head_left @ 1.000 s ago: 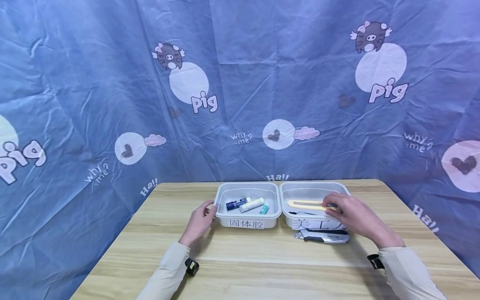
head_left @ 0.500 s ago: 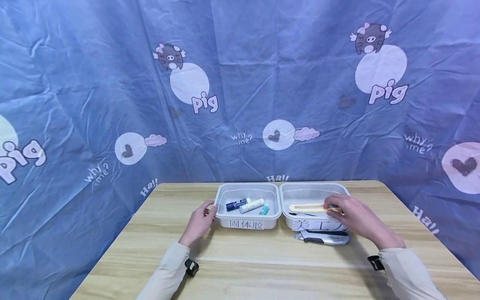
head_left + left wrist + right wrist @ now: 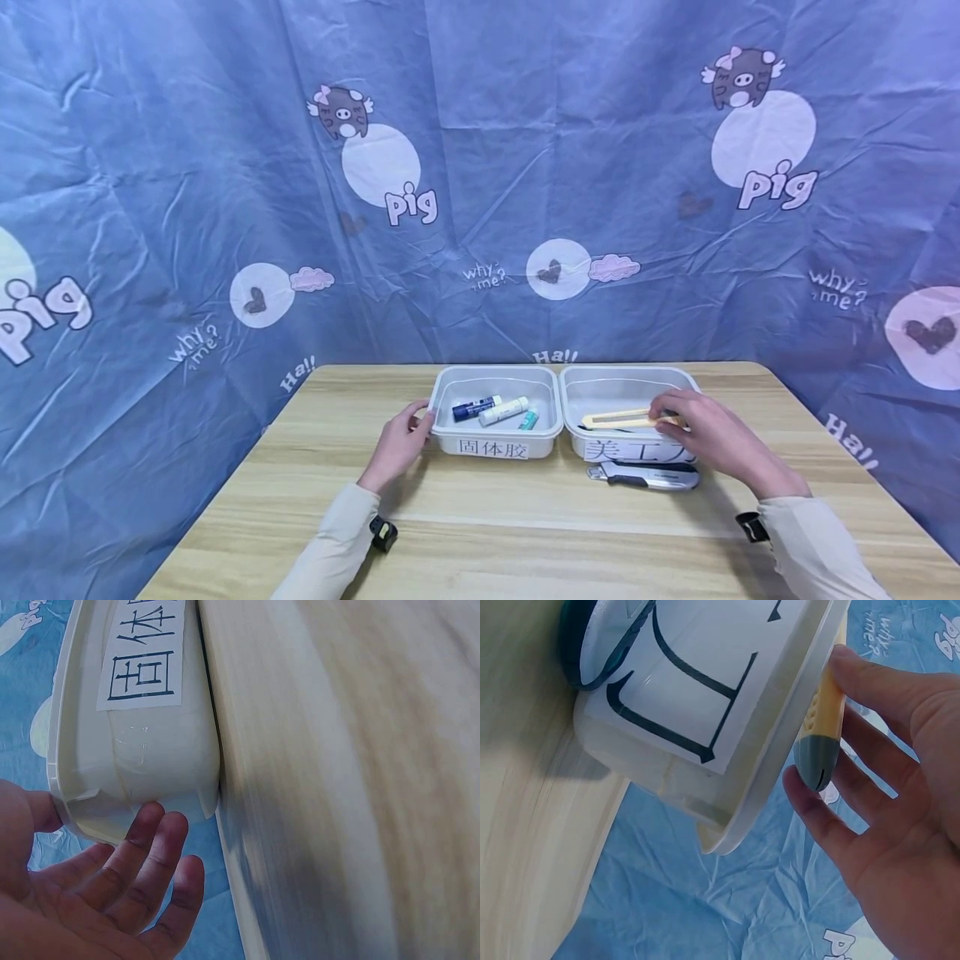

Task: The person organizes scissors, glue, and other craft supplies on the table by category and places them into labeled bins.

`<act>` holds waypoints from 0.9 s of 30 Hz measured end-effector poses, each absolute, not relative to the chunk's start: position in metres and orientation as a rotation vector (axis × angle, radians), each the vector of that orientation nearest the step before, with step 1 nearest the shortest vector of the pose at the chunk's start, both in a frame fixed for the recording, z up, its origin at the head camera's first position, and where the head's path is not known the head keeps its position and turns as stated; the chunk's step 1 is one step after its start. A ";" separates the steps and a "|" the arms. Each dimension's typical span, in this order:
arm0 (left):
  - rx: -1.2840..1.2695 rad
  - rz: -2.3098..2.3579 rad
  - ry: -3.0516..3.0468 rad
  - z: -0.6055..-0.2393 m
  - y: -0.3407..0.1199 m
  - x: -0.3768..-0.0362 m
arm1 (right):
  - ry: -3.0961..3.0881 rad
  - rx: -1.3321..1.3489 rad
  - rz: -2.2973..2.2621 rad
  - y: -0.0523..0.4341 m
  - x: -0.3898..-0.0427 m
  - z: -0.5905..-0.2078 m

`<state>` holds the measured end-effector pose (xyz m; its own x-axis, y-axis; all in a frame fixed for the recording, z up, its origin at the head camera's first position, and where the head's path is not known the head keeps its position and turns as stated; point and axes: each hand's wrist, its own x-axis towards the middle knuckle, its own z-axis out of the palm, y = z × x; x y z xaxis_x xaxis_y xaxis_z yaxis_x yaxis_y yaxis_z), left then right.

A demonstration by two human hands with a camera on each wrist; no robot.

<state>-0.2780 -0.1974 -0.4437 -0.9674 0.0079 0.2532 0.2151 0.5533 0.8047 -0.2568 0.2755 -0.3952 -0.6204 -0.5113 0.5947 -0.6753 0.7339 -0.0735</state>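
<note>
My right hand [image 3: 708, 425] pinches the yellow utility knife [image 3: 611, 419] near its grey end [image 3: 817, 761], over the front rim of the right white plastic box [image 3: 626, 372]. Another knife, dark and mostly hidden, lies under it in that box. At the left box's corner [image 3: 435, 417], my left hand [image 3: 399, 446] holds the rim, thumb at the rim and fingers by the wall. Three glue sticks lie in the left box: a blue one [image 3: 471, 409], a white one [image 3: 504, 412] and a teal one [image 3: 528, 419].
A silver and black utility knife [image 3: 652, 476] lies on the wooden table [image 3: 495, 533] before the right box. Both boxes stand side by side with Chinese paper labels on their fronts. A blue printed curtain [image 3: 480, 167] hangs behind the table.
The yellow utility knife has come down slightly toward the front of the right box, its far end shifting a little right. My left hand keeps its place on the left box.
</note>
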 end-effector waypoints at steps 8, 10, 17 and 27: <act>-0.183 -1.381 -2.569 -0.443 -0.198 -0.277 | -2.373 0.900 0.359 0.275 -0.258 -0.397; -0.190 -1.377 -2.567 -0.443 -0.197 -0.276 | -2.378 0.895 0.360 0.275 -0.258 -0.397; -0.194 -1.373 -2.565 -0.443 -0.197 -0.276 | -2.384 0.893 0.354 0.276 -0.258 -0.397; -0.200 -1.372 -2.573 -0.441 -0.197 -0.275 | -2.384 0.885 0.346 0.277 -0.257 -0.396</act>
<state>-0.2746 -0.1974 -0.4414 -0.9670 0.0170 0.2542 0.2205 0.5551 0.8020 -0.2574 0.2769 -0.3962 -0.6203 -0.5159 0.5908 -0.6625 0.7479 -0.0425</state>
